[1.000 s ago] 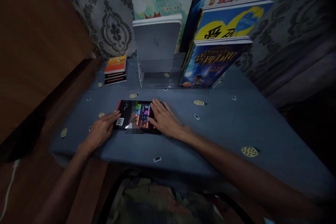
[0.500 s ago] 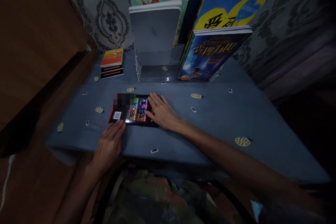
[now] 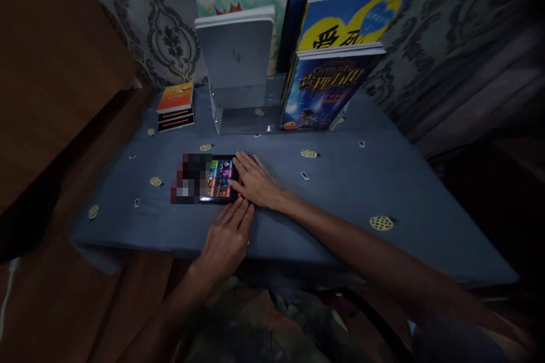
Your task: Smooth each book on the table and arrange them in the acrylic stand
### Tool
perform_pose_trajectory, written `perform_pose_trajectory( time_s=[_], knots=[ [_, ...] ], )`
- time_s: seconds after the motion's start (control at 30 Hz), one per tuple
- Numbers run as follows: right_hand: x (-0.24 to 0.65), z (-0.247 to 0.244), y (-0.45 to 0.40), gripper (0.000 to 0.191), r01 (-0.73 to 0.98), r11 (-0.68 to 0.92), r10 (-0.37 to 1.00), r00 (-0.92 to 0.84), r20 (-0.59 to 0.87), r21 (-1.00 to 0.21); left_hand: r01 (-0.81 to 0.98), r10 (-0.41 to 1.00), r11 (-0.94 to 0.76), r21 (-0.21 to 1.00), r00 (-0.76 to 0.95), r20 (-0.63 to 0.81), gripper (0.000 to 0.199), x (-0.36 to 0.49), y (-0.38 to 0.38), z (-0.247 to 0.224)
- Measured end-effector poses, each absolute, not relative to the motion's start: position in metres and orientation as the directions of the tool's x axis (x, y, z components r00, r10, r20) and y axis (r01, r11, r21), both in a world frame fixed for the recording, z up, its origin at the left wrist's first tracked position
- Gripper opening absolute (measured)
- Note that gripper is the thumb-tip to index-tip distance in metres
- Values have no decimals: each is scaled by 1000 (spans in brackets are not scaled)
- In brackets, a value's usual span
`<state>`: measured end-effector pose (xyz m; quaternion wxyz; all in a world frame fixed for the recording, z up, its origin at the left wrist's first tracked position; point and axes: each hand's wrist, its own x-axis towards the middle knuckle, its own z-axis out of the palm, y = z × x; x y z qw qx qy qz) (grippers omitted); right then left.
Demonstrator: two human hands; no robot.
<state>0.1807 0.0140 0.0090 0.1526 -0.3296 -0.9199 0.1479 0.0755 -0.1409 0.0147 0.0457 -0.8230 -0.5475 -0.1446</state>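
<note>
A dark flat case with colourful pictures [image 3: 219, 178] lies on the blue tablecloth [image 3: 332, 204], its left part blurred by pixelation. My right hand [image 3: 255, 181] rests open over the right end of this case, fingers extended. Just below, my left hand [image 3: 227, 232] lies at the lower right edge of the case, its fingers stretched out side by side and their tips close to my right hand. Neither hand is wrapped round anything.
Behind the case stands a clear display stand [image 3: 238, 122] with a grey-backed book [image 3: 236, 51]. A dark blue book [image 3: 326, 91] stands to its right, with more books behind. A small pile with an orange cover [image 3: 175, 97] sits at the back left.
My left hand has moved right along the near edge of the case, from its left end to beside my right hand. My right hand stays on the case. The view has shifted slightly.
</note>
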Motion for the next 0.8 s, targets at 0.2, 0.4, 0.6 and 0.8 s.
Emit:
perform_pose_trajectory(
  time_s=[0.2,0.4,0.6,0.8],
  knots=[
    [185,21,2,60,578,743,651,-741,165,-337,938,900,-330,109,278,335,42,53,-143,23],
    [204,21,-25,59,575,768,630,-755,179,-282,932,884,-360,27,332,330,60,39,-168,18],
    [235,14,-60,61,540,780,614,-757,224,-316,894,846,-448,-12,428,317,63,33,-193,11],
    [262,27,-92,57,542,751,634,-751,185,-377,876,798,-482,7,436,416,50,23,-202,10]
  ],
)
